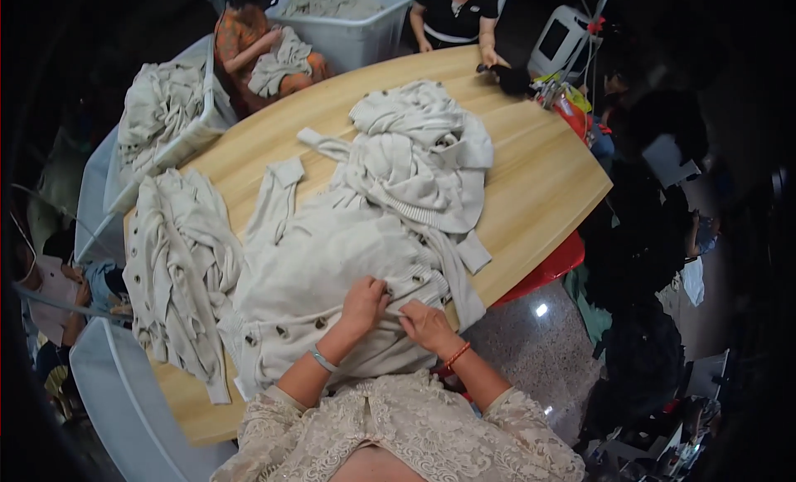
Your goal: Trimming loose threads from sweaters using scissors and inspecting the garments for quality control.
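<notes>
In front of me a cream knit cardigan (323,245) lies spread on the wooden table (539,163), its band of dark buttons running across the near side. My left hand (365,303) is closed on that button band, beside a dark button. Close to its right, my right hand (425,324) pinches the band's edge, fingertips pressed together. Fabric hides part of the fingers of both hands. Beyond the cardigan lies a heap of similar cream cardigans (414,163), and another cream cardigan (178,266) lies bunched along the table's left side.
Left of the table stands a pale plastic bin (207,88) with more knitwear, and a lower bin (124,382) nearer me. At the far side a person (249,51) handles a knit garment; another person (456,17) stands by a dark item. A red stool (543,270) shows under the right edge.
</notes>
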Motion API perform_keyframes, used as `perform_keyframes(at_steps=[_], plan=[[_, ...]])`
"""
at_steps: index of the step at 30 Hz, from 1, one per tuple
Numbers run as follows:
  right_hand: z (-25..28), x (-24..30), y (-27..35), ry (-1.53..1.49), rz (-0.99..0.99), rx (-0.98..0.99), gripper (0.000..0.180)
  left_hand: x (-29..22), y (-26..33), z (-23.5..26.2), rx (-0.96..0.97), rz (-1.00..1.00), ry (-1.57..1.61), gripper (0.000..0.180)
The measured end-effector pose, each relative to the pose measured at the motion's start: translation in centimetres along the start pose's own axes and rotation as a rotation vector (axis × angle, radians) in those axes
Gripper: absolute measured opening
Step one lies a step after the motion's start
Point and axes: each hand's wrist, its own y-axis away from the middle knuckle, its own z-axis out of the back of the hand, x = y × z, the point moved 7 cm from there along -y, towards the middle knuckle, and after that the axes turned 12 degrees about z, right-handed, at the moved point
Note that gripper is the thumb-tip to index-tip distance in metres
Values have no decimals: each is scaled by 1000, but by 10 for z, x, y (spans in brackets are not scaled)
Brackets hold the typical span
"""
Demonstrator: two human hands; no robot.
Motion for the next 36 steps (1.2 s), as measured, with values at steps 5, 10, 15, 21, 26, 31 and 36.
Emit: perform_keyframes(at_steps=[5,10,15,21,26,31,36], plan=[[-5,8,8,37,-21,10,15,-3,-2,-17,199,82,-122,15],[-9,6,9,32,-51,28,17,-7,-4,-18,130,47,-168,12],[-6,-1,3,36,-35,4,19,1,-15,-19,364,189,312,14],[9,12,-24,-84,-42,-141,39,19,-18,-7,485,525,683,18],[-8,14,-17,60,26,-40,40,42,-11,-25,495,379,652,22],[-6,-11,11,58,54,-3,33,-16,9,-29,569,-158,527,32],[0,-1,-22,-91,33,112,25,11,6,-25,192,63,212,25]])
